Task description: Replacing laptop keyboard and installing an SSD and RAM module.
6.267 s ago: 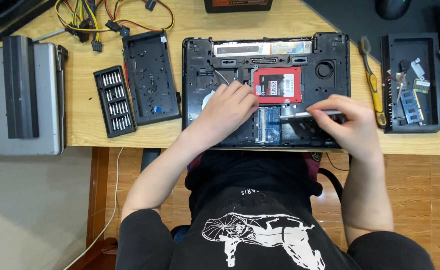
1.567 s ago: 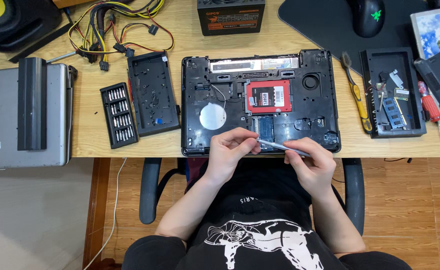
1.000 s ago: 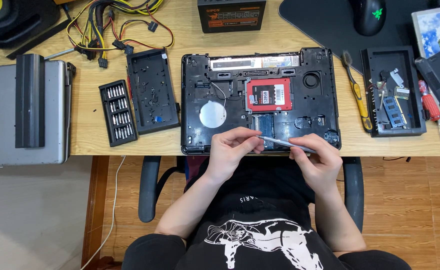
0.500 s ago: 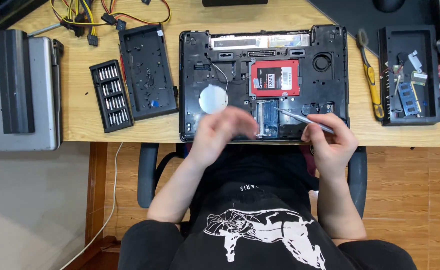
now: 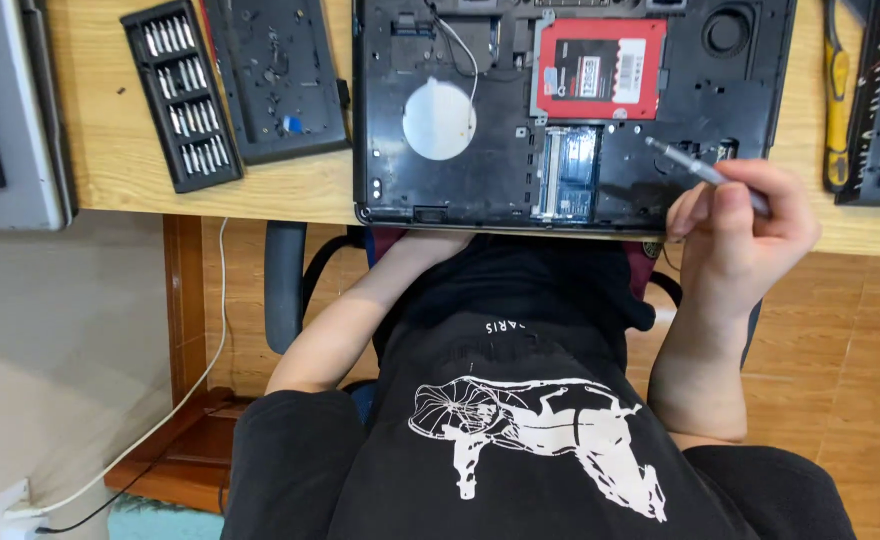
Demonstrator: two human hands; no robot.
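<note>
1 laptop, 1 screwdriver, 1 bit set.

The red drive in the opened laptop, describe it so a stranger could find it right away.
Start at the black opened laptop on the wooden desk. In its upper right bay lies the red drive, above the memory slot. It is the only red rectangle inside the black chassis.

A single camera, worn on the person's head, looks almost straight down from close above. The near edge of a pale wooden desk crosses the upper frame, carrying an opened black laptop base. Below it the view takes in the person's black printed shirt and the brown wooden floor.
</note>
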